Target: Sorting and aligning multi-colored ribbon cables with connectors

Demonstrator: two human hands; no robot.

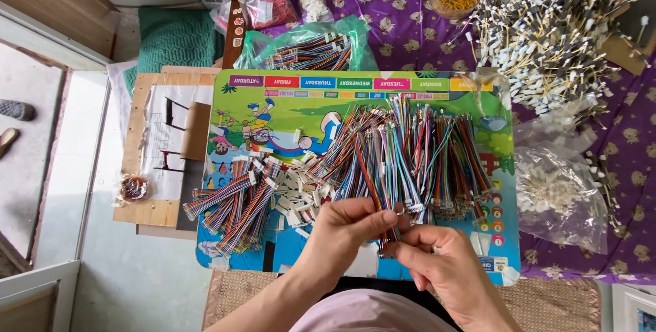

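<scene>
Fingers of the left hand (339, 226) and right hand (437, 257) pinch 1 thin multicoloured wire lead (384, 226) at 6 o'clock on the colourful board (355, 93), a light, limp thing probably best gripped near its stiff white end connector.

Bright, even daylight fills the overhead view; the pale concrete floor (89, 168) at left is the brightest area, nearly washed out. Shadows are soft and short. Mild glare marks the crinkled clear plastic bag (557, 192) at right. Focus is sharp centrally, with slight softening and wide-angle bending toward the edges.
</scene>
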